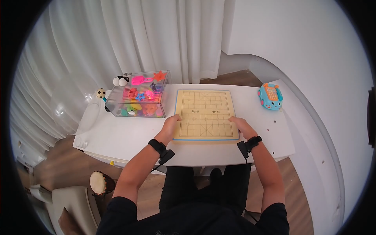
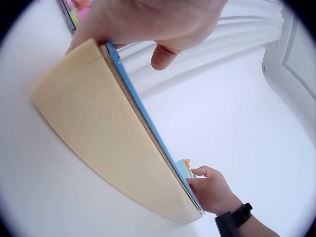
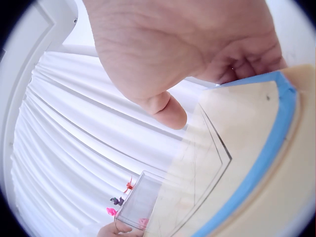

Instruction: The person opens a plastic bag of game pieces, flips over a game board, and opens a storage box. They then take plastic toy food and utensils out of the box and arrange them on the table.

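A xiangqi board [image 1: 205,123] with a printed grid, pale wooden face and blue rim lies in front of me on the white table. My left hand [image 1: 169,127] grips its left side, thumb towards the top face. On the opposite side my right hand [image 1: 243,127] holds the edge in the same way. Seen from the left wrist, the board's plain tan side [image 2: 108,128] runs below the blue rim [image 2: 148,111], and the left fingers pass behind it. The right wrist view shows the right fingers [image 3: 247,61] curled at a blue-edged corner, thumb above the face.
Left of the board stands a clear box [image 1: 135,109] of colourful toys, with more toys on its lid. A small football toy [image 1: 100,93] is beside it. A blue toy telephone [image 1: 270,97] sits at the back right. A drum [image 1: 98,183] stands on the floor.
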Demonstrator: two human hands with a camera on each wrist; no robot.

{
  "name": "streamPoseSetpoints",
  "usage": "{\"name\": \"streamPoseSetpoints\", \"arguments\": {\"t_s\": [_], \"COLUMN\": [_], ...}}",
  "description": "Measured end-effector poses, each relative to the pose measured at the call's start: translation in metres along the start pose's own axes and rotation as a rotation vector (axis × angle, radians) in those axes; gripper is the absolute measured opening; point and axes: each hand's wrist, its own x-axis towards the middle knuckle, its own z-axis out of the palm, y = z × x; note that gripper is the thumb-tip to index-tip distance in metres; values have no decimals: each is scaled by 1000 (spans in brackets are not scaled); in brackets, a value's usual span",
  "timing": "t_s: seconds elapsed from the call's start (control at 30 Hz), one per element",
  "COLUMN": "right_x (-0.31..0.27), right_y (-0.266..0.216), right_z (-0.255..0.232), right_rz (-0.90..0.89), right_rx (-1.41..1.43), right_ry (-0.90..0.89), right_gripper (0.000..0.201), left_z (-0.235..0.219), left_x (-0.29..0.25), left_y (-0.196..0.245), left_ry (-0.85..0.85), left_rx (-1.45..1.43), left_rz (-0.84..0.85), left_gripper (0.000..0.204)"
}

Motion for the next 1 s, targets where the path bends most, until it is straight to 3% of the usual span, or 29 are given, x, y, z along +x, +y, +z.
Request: {"name": "streamPoseSetpoints", "arguments": {"t_s": [0.27, 0.57, 0.63, 0.77, 0.83, 1.0], "right_x": [21, 14, 16, 17, 17, 28], "right_y": [15, 13, 14, 16, 15, 26], "right_z": [10, 7, 5, 4, 3, -1], "right_rz": [-89, -115, -110, -86, -84, -105], "right_rx": [114, 144, 149, 315, 314, 192], "right_ry": [110, 88, 67, -5, -16, 10], "right_gripper": [53, 54, 53, 49, 49, 53], "left_z": [3, 26, 33, 32, 25, 12], "left_x": [2, -34, -45, -37, -22, -6], "left_y": [-4, 40, 56, 65, 58, 38], "left_ry": [39, -161, -24, 63, -114, -152], "left_rx": [23, -32, 81, 265, 43, -6], "left_rz": [25, -9, 25, 82, 150, 1], "left_gripper": [35, 43, 42, 33, 31, 38]}}
